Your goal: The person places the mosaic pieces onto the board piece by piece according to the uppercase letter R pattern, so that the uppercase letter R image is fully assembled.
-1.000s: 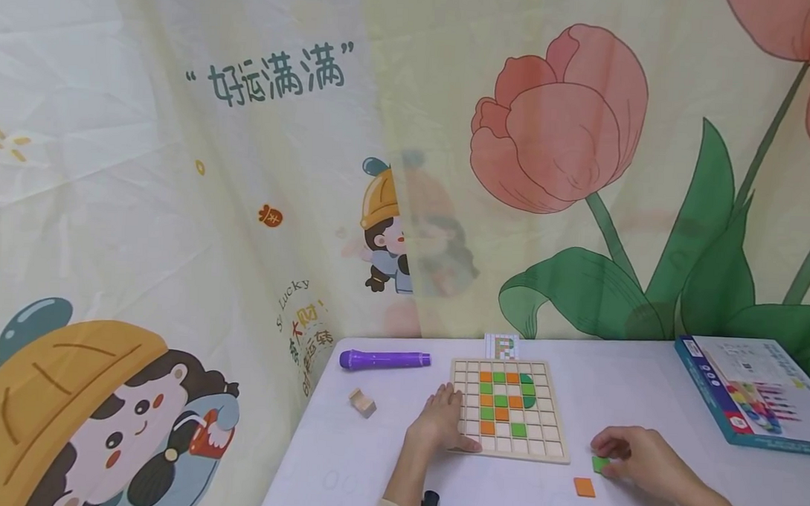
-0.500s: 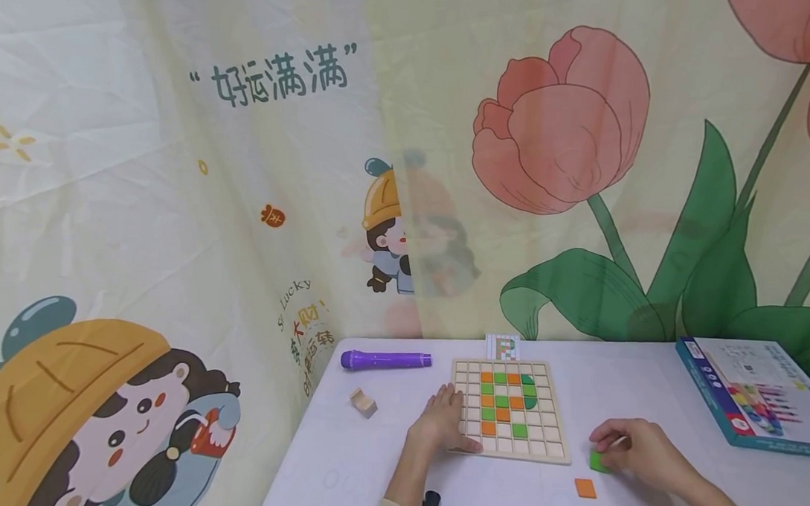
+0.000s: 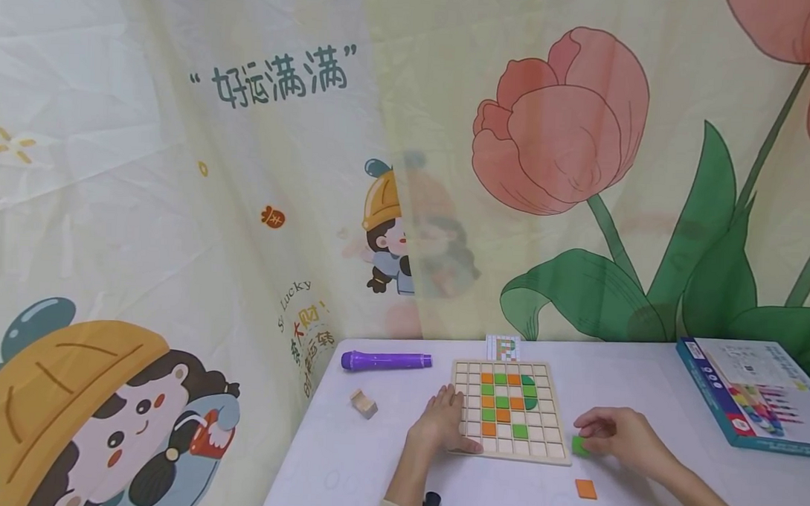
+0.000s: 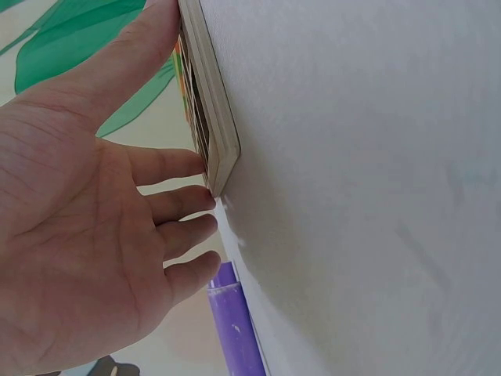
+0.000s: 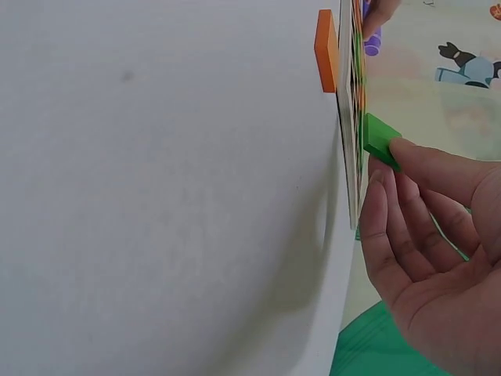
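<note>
A wooden grid board lies on the white table, with orange and green tiles set in its squares and two green curved pieces at the upper right of the pattern. My left hand rests against the board's left edge, fingers straight, thumb along the near edge; the left wrist view shows the fingertips at the board's side. Between thumb and fingers my right hand pinches a green square tile, held just off the board's lower right corner. A loose orange tile lies on the table below that hand.
A small pattern card stands behind the board. To the left are a purple microphone-shaped stick and a small wooden block. A flat box lies at the back right, and a printed curtain hangs behind the table.
My right hand has lifted the green tile and carried it left and away from me, toward the board's corner. The left hand stays on the board, and the orange tile lies where it was.
</note>
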`<state>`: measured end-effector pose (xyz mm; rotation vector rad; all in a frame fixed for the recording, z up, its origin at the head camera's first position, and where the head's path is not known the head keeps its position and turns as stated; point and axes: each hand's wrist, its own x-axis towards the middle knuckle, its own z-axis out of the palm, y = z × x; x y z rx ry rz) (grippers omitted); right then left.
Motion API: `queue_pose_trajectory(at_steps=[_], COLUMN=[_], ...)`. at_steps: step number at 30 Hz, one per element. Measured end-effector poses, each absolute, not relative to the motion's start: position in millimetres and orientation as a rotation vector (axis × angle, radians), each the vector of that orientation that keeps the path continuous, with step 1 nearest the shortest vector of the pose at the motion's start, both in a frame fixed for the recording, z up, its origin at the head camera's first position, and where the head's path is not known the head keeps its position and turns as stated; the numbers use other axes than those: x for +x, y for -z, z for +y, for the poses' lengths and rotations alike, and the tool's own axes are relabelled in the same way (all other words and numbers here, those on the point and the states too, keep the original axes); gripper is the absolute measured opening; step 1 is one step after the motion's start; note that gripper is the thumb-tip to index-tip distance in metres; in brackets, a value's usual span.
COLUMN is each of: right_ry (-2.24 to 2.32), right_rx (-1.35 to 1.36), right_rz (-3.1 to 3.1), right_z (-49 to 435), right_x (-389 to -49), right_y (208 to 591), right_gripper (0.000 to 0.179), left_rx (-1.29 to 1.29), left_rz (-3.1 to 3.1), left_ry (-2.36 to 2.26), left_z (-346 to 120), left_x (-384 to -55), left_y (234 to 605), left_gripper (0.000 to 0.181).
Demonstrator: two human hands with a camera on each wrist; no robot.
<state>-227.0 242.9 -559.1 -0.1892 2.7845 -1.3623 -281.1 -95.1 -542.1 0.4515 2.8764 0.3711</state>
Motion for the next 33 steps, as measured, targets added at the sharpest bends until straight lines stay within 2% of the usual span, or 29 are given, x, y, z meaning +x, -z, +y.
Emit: queue_pose_trajectory(at_steps=[6,21,33], right_ry=[1.375,1.456,1.519], right_rx=[-0.17,-0.394,-0.388], right_rz=[2.769,2.755,2.665], right_z=[230.3,205.2,173.5], right_x=[-230.3,-246.8,-258.8], right_y=[554.5,557.0,560.1], right_gripper=[0.027,0.024,0.022], left_rx=[0.462,0.457,0.456], left_rz=[2.874,2.874,2.875], left_ry=[-0.379,-0.37,-0.363], left_z=[-95.1,-94.2,-95.4], left_x=[-280.8,-280.3,-279.7], left_y=[543.4,541.2,539.9], left_gripper=[0.111,0.109,0.111])
